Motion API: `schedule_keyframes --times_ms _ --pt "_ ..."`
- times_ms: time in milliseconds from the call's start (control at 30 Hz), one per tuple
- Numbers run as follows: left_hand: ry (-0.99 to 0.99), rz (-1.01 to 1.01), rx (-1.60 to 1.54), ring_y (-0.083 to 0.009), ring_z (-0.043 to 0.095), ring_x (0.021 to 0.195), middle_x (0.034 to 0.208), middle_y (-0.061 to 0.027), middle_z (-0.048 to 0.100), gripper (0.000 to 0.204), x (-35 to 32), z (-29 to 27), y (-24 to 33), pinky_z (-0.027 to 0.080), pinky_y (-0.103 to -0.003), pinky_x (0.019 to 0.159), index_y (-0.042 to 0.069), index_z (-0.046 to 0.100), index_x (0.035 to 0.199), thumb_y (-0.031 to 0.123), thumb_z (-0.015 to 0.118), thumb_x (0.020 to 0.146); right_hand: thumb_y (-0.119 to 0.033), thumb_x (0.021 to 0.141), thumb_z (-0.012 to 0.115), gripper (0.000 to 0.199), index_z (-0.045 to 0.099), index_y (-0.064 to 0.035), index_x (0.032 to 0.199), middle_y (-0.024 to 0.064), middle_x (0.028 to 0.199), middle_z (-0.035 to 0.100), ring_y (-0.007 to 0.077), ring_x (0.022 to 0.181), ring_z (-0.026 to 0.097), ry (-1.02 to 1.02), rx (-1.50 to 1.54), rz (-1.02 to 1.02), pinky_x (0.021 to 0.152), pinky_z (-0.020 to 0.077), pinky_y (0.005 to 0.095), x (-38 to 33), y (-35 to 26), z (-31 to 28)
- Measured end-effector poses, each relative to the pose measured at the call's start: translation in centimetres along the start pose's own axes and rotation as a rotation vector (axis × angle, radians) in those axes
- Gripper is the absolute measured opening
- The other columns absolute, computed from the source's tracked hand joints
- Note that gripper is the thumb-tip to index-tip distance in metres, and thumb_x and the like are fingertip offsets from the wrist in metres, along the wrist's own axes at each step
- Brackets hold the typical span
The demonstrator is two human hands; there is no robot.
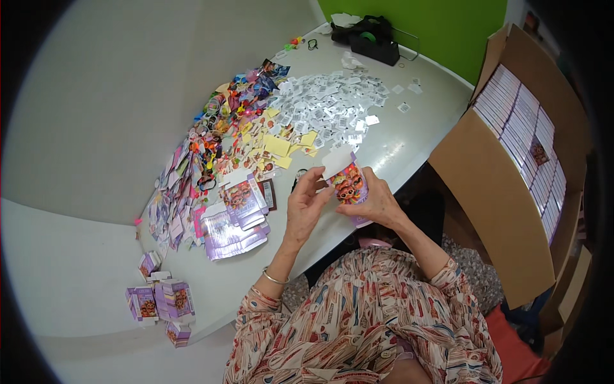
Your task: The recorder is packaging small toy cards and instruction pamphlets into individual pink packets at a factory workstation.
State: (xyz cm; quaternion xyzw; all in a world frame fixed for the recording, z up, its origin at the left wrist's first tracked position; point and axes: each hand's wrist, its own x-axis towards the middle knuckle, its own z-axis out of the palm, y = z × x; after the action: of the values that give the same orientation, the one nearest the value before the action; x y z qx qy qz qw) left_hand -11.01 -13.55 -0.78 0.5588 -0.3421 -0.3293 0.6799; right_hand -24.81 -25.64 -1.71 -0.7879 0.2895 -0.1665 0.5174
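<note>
1. Above the table's near edge, my right hand (377,201) grasps a purple picture box (350,185), thumb across its printed front and fingers around its right side.

2. On the box's left side, my left hand (307,201) holds its fingers and thumb close to the edge; I cannot tell whether they press on it. A white flap (338,161) stands out at the box's far end.

3. Just left of my left hand, a stack of flat purple cartons (231,233) lies on the pale table (409,137).

4. Beyond my hands, yellow cards (277,146) are scattered before a broad heap of small white labels (326,99).

5. Farther left, bright trinkets (224,118) mix into a long pile with purple packets (176,205) at its near end.

6. At the near left, several purple boxes (174,301) sit clustered together.

7. On the far side, a black tape dispenser (376,50) rests below a green wall (428,25).

8. To the right, a large open cardboard carton (492,198) holds tight rows of packs (511,115), one lying across the top.
</note>
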Motion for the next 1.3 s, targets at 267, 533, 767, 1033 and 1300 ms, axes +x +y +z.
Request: schedule_keyframes --times_ms 267,533,767,1033,1300 --pt "-0.141 -0.158 0.022 -0.0068 0.055 0.087 0.105 -0.0029 0.060 0.041 0.0 -1.3 -1.9 0.046 -0.021 0.075 0.002 0.059 0.126 0.006 0.069 0.086 -0.018 0.069 0.083 0.053 0.058 -0.0014 0.112 0.0045 0.096 0.066 0.0113 0.087 0.060 -0.197 0.451 -0.035 0.080 0.0494 0.0274 -0.3 1.6 -0.3" --pt "-0.598 -0.371 -0.018 -0.0169 0.052 0.116 0.135 -0.0075 0.046 0.089 1.9 -1.6 1.8 0.049 -0.031 0.094 0.008 0.023 0.150 -0.001 0.075 0.078 -0.009 0.069 0.084 0.055 0.057 -0.0021 0.117 0.0008 0.100 0.065 0.0076 0.089 0.058 -0.455 0.576 0.024 0.084 0.0482 0.0255 -1.0 2.1 -2.1" --pt "-0.708 -0.269 0.253 -0.0132 0.053 0.111 0.137 -0.0074 0.047 0.073 0.9 -1.1 2.2 0.048 -0.029 0.093 0.008 0.031 0.148 0.007 0.069 0.086 -0.013 0.068 0.085 0.061 0.056 -0.0025 0.121 0.0018 0.103 0.064 0.0088 0.092 0.058 -0.485 0.568 0.034 0.085 0.0481 0.0263 -1.6 2.5 -2.5" --pt "-0.547 0.348 0.911 -0.0323 0.056 0.117 0.127 -0.0202 0.055 0.053 0.2 0.2 2.1 0.047 -0.037 0.094 0.007 0.040 0.141 0.017 0.059 0.093 -0.013 0.070 0.084 0.059 0.056 -0.0022 0.121 0.0024 0.102 0.065 0.0087 0.091 0.059 -0.441 0.603 -0.005 0.085 0.0490 0.0265 -1.3 2.8 -2.6" --pt "-0.236 -0.068 0.393 -0.0240 0.060 0.110 0.121 -0.0133 0.062 0.042 -1.1 1.5 0.7 0.048 -0.033 0.093 0.000 0.053 0.130 0.015 0.061 0.092 -0.014 0.071 0.084 0.051 0.058 -0.0017 0.113 0.0015 0.099 0.065 0.0079 0.089 0.058 -0.412 0.508 0.014 0.084 0.0482 0.0256 -1.4 2.7 -3.0"
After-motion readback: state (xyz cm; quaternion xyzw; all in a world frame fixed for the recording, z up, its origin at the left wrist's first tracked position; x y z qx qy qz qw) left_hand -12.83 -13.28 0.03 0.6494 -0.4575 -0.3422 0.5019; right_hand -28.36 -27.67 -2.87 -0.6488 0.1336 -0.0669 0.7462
